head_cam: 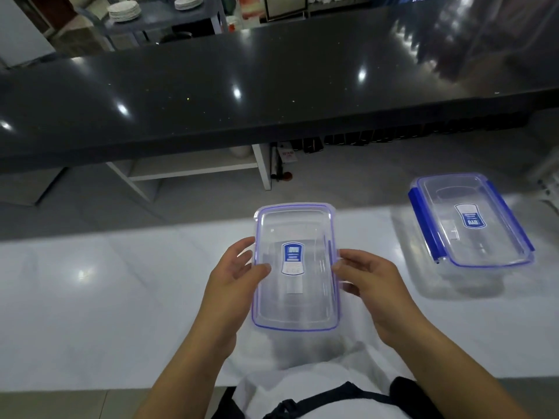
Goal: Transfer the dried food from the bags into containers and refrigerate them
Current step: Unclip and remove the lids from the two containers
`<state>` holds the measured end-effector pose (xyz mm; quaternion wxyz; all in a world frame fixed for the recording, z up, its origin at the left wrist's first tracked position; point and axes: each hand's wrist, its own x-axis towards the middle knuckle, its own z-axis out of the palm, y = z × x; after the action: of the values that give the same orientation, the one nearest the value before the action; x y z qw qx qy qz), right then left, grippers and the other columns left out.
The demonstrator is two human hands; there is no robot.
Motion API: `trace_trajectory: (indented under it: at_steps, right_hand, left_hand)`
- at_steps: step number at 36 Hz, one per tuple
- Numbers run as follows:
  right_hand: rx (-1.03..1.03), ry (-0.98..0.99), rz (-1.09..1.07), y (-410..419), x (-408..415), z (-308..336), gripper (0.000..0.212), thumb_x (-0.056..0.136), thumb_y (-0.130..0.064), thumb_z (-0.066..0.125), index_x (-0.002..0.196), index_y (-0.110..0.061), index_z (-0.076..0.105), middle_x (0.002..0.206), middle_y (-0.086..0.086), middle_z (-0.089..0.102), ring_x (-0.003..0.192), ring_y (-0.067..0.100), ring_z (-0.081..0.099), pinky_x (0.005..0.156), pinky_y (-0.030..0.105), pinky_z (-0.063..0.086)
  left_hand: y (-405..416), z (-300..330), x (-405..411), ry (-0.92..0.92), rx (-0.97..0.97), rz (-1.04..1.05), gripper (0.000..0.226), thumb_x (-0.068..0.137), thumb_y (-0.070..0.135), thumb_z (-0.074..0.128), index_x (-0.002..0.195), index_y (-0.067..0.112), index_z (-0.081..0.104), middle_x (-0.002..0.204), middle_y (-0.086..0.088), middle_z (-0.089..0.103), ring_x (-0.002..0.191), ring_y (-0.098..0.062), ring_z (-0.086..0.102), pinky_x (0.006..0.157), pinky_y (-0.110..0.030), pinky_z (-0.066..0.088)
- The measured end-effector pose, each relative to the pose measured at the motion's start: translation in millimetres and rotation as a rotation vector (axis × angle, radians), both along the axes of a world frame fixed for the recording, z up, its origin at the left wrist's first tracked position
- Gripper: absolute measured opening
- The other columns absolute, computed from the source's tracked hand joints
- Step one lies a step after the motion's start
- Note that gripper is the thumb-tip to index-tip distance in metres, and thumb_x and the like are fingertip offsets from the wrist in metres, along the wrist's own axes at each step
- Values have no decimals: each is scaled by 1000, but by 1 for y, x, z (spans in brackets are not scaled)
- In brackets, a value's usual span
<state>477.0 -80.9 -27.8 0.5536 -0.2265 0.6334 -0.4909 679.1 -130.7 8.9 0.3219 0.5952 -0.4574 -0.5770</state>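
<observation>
A clear plastic container (298,297) with a blue-trimmed lid and a blue label sits at the middle of the white counter (106,297). My left hand (233,276) grips its left long side, thumb on the lid. My right hand (369,282) pinches its right edge with fingers and thumb. A second clear container (475,225) with blue side clips and the same label lies on the counter at the right, apart from both hands. No food bags are in view.
A long glossy black counter (272,86) runs across behind and above the white one. Beneath it are a white shelf frame (263,167) and a row of dark items. Stacked white plates (124,12) stand on a far table.
</observation>
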Motion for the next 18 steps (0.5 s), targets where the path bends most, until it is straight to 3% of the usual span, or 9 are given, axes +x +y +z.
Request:
trace_trajectory:
  at_steps: [4,8,11,14,16,18]
  right_hand:
    - [-25,-225,59,-5,-17,19,28,85,-2,67,111,-10,70,95,16,75,79,25,72,66,35,61]
    - [-143,-212,88,-20,-49,49,42,78,-6,66,119,-10,65,104,15,76,95,33,74,74,45,62]
    - [-320,41,127,-33,-64,78,34,84,1,65,115,-13,68,101,8,77,94,24,74,76,40,62]
    - [-420,506,172,-50,-67,92,37,89,-2,67,116,-27,68,100,-8,75,87,6,71,79,21,58]
    - [-373,836,267,-69,-69,77,35,93,-10,64,118,-32,70,107,-8,73,90,13,68,79,27,53]
    - [-252,1093,381,-90,-69,47,35,96,-15,55,123,-32,69,118,0,71,99,26,67,84,34,53]
  left_hand:
    - [-2,7,1,20,-56,-26,33,96,15,63,118,39,62,109,20,71,94,1,70,65,-12,55]
    - [-13,-3,5,-73,-75,-19,42,94,16,65,127,41,58,130,19,61,119,-7,59,95,-31,49]
    - [-16,-26,10,-333,-32,-127,67,91,18,70,146,42,40,145,11,45,132,-14,44,101,-33,43]
    - [-10,-45,12,-351,102,-198,73,91,9,63,150,42,35,150,4,44,126,-19,51,99,-37,51]
    - [-4,-51,11,-316,143,-236,74,92,4,55,147,49,36,144,9,49,118,-17,60,87,-41,60]
    - [2,-52,8,-274,159,-251,73,94,-1,50,144,51,37,130,17,54,104,-8,66,70,-29,62]
